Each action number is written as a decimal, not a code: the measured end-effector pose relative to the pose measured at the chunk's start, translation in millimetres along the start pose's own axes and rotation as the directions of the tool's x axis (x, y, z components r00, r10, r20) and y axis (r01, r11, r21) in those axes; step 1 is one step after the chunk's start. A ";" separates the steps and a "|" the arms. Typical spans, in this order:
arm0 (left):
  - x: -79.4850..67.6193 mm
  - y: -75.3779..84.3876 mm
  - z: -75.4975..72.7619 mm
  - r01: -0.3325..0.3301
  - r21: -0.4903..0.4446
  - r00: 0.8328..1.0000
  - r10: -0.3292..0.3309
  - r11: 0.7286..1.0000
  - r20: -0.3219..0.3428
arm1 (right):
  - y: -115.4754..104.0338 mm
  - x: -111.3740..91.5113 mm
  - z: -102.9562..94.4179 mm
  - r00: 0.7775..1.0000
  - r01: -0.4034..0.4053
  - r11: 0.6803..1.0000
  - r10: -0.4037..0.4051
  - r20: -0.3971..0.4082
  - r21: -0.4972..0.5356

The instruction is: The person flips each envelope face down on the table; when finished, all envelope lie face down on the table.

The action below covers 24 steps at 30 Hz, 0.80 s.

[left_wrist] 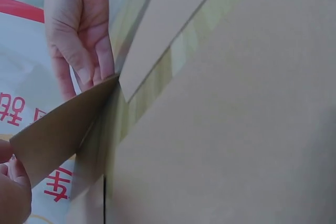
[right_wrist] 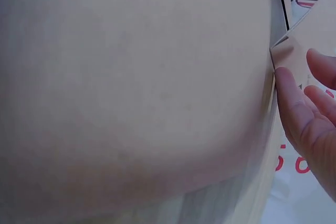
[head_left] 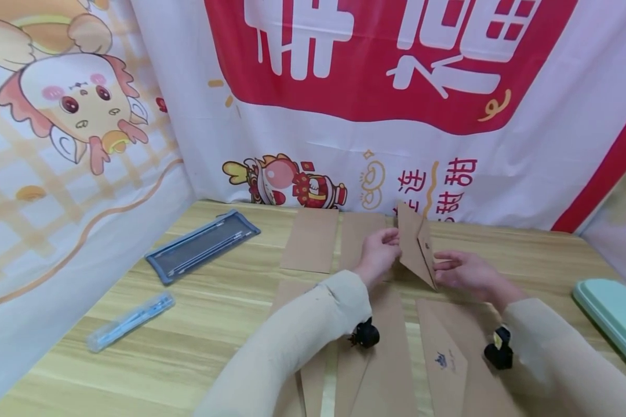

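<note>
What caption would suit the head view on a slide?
Left hand holding a tilted envelope, right hand at its other side, with more envelopes and a pouch on the table.

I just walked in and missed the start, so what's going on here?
A person is holding up a brown envelope at a slant, near the back of the table. The left hand pinches one edge, and the right hand is at the opposite edge. More brown envelopes lie flat to its left and nearer the person.
</note>
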<state>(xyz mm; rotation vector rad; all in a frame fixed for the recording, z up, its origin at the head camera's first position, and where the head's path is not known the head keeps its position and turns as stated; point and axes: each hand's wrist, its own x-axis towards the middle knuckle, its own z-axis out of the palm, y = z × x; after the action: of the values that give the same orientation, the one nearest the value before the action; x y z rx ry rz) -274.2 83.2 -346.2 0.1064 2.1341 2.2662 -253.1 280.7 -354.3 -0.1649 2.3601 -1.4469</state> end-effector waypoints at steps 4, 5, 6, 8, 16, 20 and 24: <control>-1.6 5.5 -1.7 0.008 -0.066 1.000 -0.007 0.998 0.014 | -5.9 0.5 4.8 1.000 -0.006 1.000 0.006 0.016 -0.030; -2.1 7.0 -2.1 0.009 -0.082 1.000 -0.008 0.997 0.017 | -7.2 0.9 6.0 1.000 -0.004 0.999 0.004 0.021 -0.032; -2.4 7.9 -2.2 0.006 -0.094 1.000 -0.005 0.996 0.020 | -8.1 1.5 7.2 1.000 -0.007 1.000 0.007 0.023 -0.030; -3.2 10.1 -2.4 -0.004 -0.108 1.000 0.007 0.994 0.027 | -9.4 2.4 9.3 0.999 0.003 1.000 -0.003 0.033 -0.020; -3.8 18.9 1.0 -0.041 -0.076 0.997 0.046 0.996 0.065 | -13.3 4.0 18.3 0.997 0.053 0.998 -0.054 0.058 0.017; -6.1 25.7 3.8 -0.053 -0.042 0.994 0.057 0.998 0.093 | -15.3 4.3 22.1 0.995 0.083 0.997 -0.083 0.063 0.006; -11.6 31.4 6.5 -0.086 0.038 0.989 0.081 0.996 0.127 | -14.9 5.2 26.0 0.992 0.108 0.994 -0.108 0.065 0.002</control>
<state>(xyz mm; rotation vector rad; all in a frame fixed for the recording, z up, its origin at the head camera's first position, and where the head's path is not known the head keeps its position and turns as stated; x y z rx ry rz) -261.4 87.0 -314.9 0.3361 2.1539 2.1915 -249.7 250.5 -353.1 -0.3396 2.3319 -1.4662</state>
